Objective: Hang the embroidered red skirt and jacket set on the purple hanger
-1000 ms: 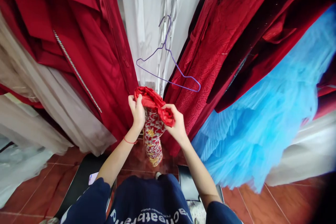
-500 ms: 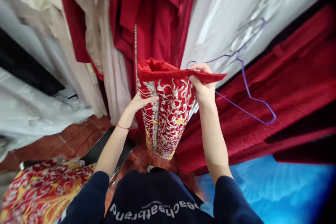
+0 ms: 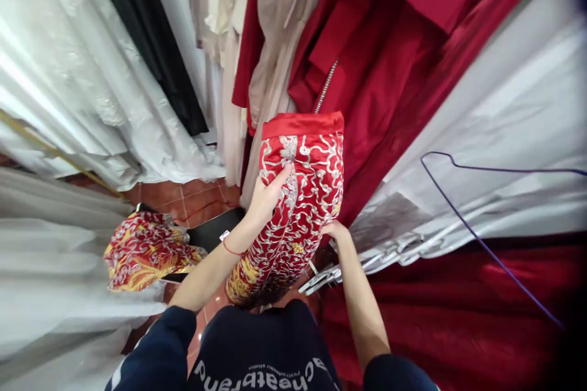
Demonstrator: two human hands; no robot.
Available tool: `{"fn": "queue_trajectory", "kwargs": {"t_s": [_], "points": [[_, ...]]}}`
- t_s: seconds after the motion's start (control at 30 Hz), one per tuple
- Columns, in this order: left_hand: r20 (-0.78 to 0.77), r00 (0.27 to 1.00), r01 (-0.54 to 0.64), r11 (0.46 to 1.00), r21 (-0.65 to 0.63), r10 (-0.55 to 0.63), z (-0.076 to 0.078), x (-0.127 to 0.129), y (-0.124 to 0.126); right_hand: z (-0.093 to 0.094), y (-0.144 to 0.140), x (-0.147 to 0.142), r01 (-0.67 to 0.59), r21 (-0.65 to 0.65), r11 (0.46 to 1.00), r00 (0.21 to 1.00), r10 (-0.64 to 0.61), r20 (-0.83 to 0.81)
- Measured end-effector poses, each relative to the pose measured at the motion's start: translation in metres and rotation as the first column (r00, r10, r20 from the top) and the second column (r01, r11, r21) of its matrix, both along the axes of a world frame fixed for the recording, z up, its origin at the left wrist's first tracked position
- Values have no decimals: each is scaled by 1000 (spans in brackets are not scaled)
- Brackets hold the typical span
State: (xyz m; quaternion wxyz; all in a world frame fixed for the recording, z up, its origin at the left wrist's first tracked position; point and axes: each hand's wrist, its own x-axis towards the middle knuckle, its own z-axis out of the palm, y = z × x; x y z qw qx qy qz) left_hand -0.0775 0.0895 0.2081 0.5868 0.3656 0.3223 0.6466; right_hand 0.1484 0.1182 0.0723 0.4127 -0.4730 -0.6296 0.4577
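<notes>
Left hand (image 3: 270, 195) grips the embroidered red skirt (image 3: 293, 195) at its front, right hand (image 3: 334, 231) pinches its side; raised embroidery may snag the nearby purple hanger (image 3: 481, 238)

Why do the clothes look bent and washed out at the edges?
Head view: wide lens bows the hanging white gowns outward; glare bleaches their folds; corners darken; the embroidered red garment under the left hand stays sharp.
</notes>
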Motion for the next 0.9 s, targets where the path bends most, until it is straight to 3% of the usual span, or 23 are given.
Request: {"fn": "queue_trajectory", "kwargs": {"t_s": [0.1, 0.23, 0.4, 0.5, 0.77, 0.9], "points": [[6, 982, -189, 982, -28, 189, -4, -20, -5, -11, 27, -36, -71, -18, 997, 996, 69, -64], [26, 913, -406, 914, -7, 406, -5, -73, -18, 10, 80, -92, -256, -13, 967, 962, 253, -99], [-33, 700, -711, 700, 68, 714, -18, -162, -48, 38, 117, -190, -475, 84, 876, 868, 482, -115], [-11, 619, -784, 619, 43, 785, -33, -210, -61, 50, 125, -246, -562, 135, 816, 814, 575, -88], [-5, 519, -853, 518, -55, 855, -54, -320, -87, 69, 150, -373, -764, 86, 640, 643, 765, 16], [-12, 379, -923, 378, -67, 925, -74, -404, -111, 64, 149, -477, -838, 50, 543, 544, 827, 142]]}}
